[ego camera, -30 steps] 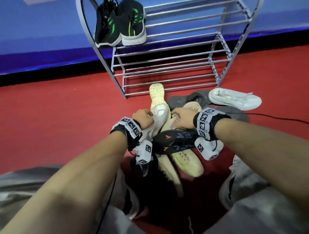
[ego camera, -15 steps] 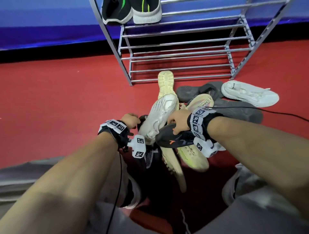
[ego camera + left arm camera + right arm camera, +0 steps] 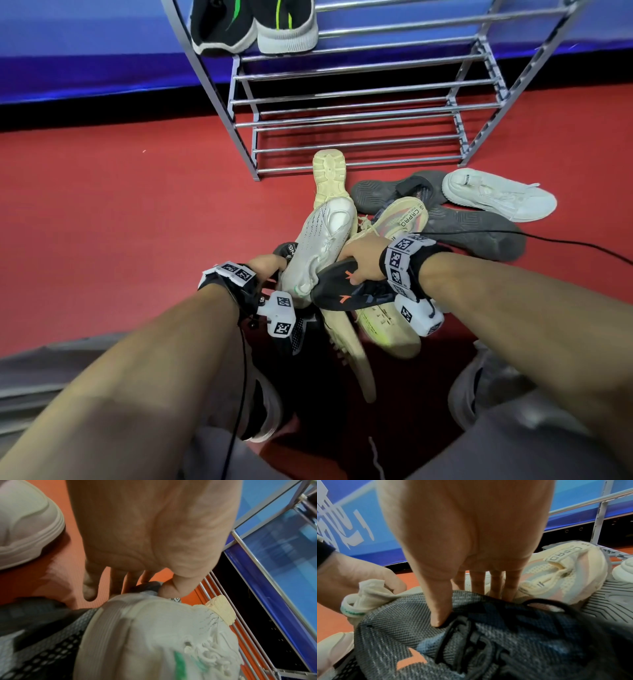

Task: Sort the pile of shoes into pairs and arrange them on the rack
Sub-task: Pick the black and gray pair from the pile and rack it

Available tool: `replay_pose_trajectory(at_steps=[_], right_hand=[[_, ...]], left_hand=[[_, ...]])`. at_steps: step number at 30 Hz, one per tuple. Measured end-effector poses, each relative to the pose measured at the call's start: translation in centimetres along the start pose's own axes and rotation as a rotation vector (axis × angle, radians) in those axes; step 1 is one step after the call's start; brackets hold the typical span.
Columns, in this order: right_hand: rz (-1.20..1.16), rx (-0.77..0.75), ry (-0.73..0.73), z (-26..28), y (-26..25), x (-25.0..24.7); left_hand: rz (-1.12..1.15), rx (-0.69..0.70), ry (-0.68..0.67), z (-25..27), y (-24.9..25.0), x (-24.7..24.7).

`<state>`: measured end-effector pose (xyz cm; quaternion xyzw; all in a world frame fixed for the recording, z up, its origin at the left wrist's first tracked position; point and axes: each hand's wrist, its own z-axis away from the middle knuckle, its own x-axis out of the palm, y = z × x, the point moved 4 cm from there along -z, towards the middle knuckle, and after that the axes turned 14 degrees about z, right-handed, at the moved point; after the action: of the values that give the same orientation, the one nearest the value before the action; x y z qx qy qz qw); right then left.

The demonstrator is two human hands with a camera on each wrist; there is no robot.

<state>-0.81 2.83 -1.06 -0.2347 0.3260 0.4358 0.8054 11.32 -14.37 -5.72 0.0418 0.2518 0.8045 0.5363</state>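
A pile of shoes lies on the red floor in front of a metal rack (image 3: 359,92). My left hand (image 3: 270,265) grips a white lace-up shoe (image 3: 325,240) near its green-trimmed collar, and the shoe is tilted up over the pile. Seen from the left wrist, the thumb (image 3: 168,589) presses at the edge of the white shoe (image 3: 163,635), against a dark part. My right hand (image 3: 359,263) holds a dark grey knit shoe with orange marks (image 3: 346,291). Its thumb (image 3: 438,615) is hooked in the knit shoe's (image 3: 471,642) collar, fingers on the far side.
A black pair with green stripes (image 3: 253,27) stands on an upper shelf. In the pile lie a cream shoe, sole up (image 3: 329,174), a cream-pink shoe (image 3: 400,219), dark grey shoes (image 3: 472,229) and a white sneaker (image 3: 496,195). A black cable (image 3: 548,236) crosses the right side.
My left hand has slid from the white shoe's toe back to its collar and tipped the shoe up. The right hand has taken hold of the grey knit shoe.
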Motion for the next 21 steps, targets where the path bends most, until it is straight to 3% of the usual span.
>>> replay_pose_trajectory(at_steps=[5, 16, 21], right_hand=[[-0.027, 0.014, 0.019, 0.2, 0.5, 0.4], [-0.084, 0.027, 0.067, 1.8, 1.7, 0.4], [-0.094, 0.042, 0.062, 2.0, 2.3, 0.1]], left_hand=[[-0.149, -0.001, -0.041, 1.2, 0.8, 0.0], [-0.134, 0.006, -0.035, 1.8, 0.9, 0.2], [-0.139, 0.130, 0.044, 1.7, 1.8, 0.3]])
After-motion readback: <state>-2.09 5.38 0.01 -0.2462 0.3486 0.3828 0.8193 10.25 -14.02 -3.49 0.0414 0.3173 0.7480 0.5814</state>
